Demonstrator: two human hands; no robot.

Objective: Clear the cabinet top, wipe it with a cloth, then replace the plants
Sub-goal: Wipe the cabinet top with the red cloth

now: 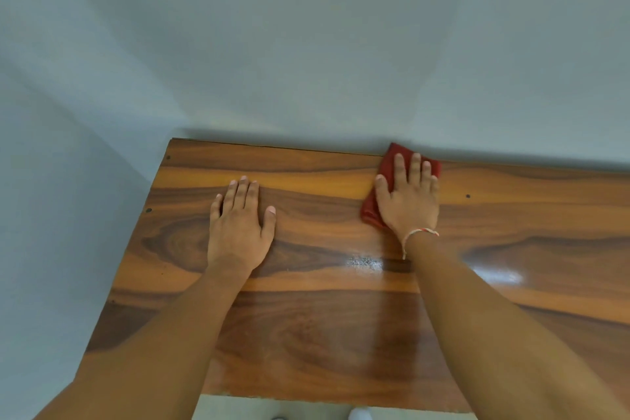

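The glossy wood-grain cabinet top fills the lower half of the view, with nothing standing on it. A red cloth lies at its back edge against the wall. My right hand presses flat on the cloth with straight fingers, a thread band round the wrist. My left hand rests flat on the bare wood to the left, fingers straight and together. No plants are in view.
A pale grey-blue wall runs along the cabinet's back edge and down its left side. A small dusty patch shows on the wood between my forearms. A strip of floor shows below the front edge.
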